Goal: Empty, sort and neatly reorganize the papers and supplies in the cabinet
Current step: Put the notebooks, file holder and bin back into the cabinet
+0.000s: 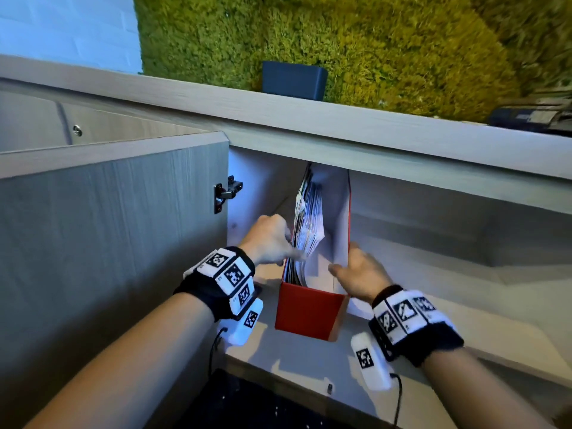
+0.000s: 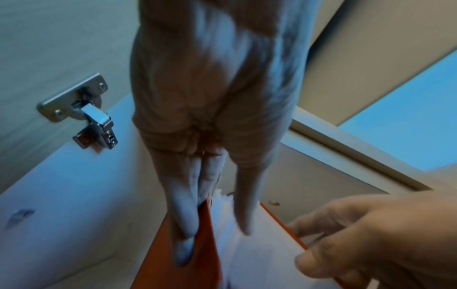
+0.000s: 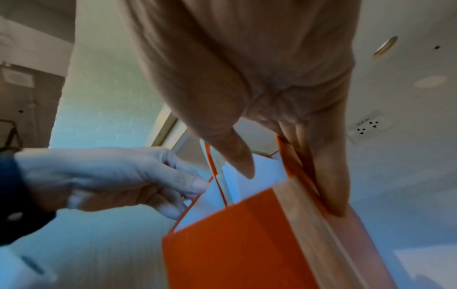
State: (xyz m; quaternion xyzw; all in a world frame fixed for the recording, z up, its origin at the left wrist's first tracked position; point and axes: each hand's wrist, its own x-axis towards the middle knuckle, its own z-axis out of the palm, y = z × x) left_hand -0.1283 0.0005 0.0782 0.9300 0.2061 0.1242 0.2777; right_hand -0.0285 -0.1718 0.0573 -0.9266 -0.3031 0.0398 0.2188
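Observation:
A red file box [image 1: 309,311] stands on the cabinet shelf [image 1: 433,320] with a sheaf of papers [image 1: 308,230] leaning against its left wall. My left hand [image 1: 272,239] pinches that left wall, fingers outside and thumb inside on the papers. In the left wrist view my left hand [image 2: 213,242] straddles the red box [image 2: 205,264] edge beside the papers [image 2: 259,254]. My right hand [image 1: 356,274] pinches the right wall; in the right wrist view the right hand [image 3: 293,191] has its thumb inside the box [image 3: 222,244] and its fingers outside.
The cabinet door [image 1: 108,243] stands open at the left on a metal hinge [image 1: 227,193]. A dark blue container [image 1: 294,80] and a dark device [image 1: 532,119] sit on the cabinet top [image 1: 340,125]. A white sheet [image 1: 359,308] lies beside the box.

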